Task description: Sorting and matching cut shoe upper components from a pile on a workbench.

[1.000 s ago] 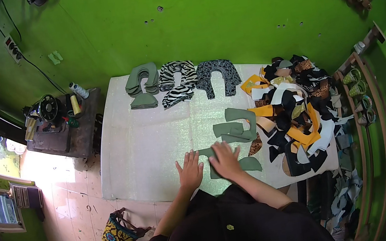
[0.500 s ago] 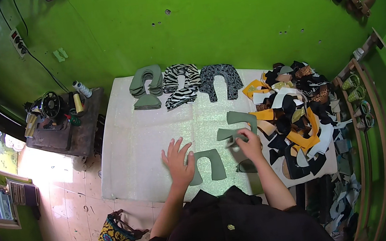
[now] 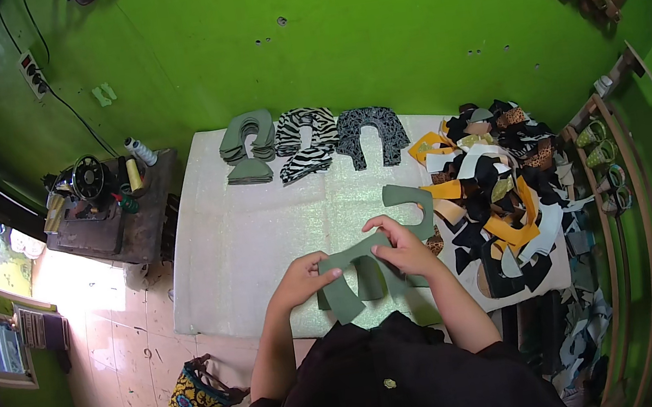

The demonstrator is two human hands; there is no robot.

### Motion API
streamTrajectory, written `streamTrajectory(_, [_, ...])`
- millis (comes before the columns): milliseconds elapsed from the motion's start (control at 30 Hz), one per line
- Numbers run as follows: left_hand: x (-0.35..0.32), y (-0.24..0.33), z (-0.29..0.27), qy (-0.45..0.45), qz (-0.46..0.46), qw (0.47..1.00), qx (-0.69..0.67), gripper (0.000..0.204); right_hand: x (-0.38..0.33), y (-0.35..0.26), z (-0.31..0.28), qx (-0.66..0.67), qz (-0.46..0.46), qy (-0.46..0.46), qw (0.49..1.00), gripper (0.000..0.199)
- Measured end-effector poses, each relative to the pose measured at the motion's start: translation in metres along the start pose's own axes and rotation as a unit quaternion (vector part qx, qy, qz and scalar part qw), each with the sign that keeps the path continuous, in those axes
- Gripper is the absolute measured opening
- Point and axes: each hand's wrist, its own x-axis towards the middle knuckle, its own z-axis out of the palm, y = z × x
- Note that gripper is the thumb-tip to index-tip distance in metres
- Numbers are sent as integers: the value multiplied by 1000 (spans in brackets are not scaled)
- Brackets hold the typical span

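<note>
A green U-shaped shoe-upper piece [image 3: 344,297] is stretched between my two hands above the near part of the table. My left hand [image 3: 300,281] pinches its left side between thumb and fingers. On its upper right, my right hand [image 3: 405,251] grips it the same way. Beneath it lies another green U-shaped piece [image 3: 369,282], partly covered. A further green curved piece [image 3: 405,194] rests just beyond my right hand, beside the scraps. Next to my right wrist, a bit of green material [image 3: 417,280] is mostly hidden.
Stacks of green [image 3: 247,141], zebra-striped [image 3: 306,130] and dark patterned pieces [image 3: 371,136] line the table's far edge. Mixed scraps [image 3: 498,197] are heaped at the right. A sewing machine [image 3: 88,181] stands left of the pale table [image 3: 214,259]; a patterned bag [image 3: 199,400] sits on the floor.
My right hand has brought a green piece leftward from beside the scraps. My left hand, earlier spread with nothing in it, has closed on the same piece. It now covers part of the one below.
</note>
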Motion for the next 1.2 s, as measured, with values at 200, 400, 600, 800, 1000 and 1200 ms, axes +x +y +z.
streamTrajectory(200, [17,-62,0,158,-28,984,76,23,10,80,21,-125,-2,143,982,29])
streamTrajectory(400, [30,-94,11,246,-58,937,243,27,8,133,45,-382,79,237,890,28])
streamTrajectory(600, [36,-102,19,291,-50,909,295,29,11,145,52,-392,109,264,875,28])
streamTrajectory(800, [37,-99,26,291,-119,887,337,34,15,147,50,-387,149,270,869,30])
streamTrajectory(1000, [35,-103,30,317,-107,874,352,34,23,144,46,-367,188,269,871,32])
streamTrajectory(1200, [34,-99,33,321,-123,859,380,32,22,144,51,-435,158,267,845,29])
